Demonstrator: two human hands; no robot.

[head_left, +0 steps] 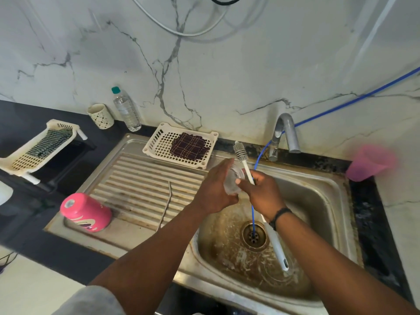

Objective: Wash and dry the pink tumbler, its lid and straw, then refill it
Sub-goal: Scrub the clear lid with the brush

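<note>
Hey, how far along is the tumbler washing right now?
Partway. The pink tumbler rests upside down on the drainboard with the metal straw nearby, so both look washed. The left hand holds the clear lid over the basin; the right hand holds a bottle brush. Drying and refilling remain.

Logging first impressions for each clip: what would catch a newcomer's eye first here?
First the two hands meeting over the sink basin: the left hand cups a clear lid while the right hand holds a long white bottle brush, bristles up. Next the pink tumbler, lying on its side at the front left of the ribbed drainboard, with a metal straw beside it.
</note>
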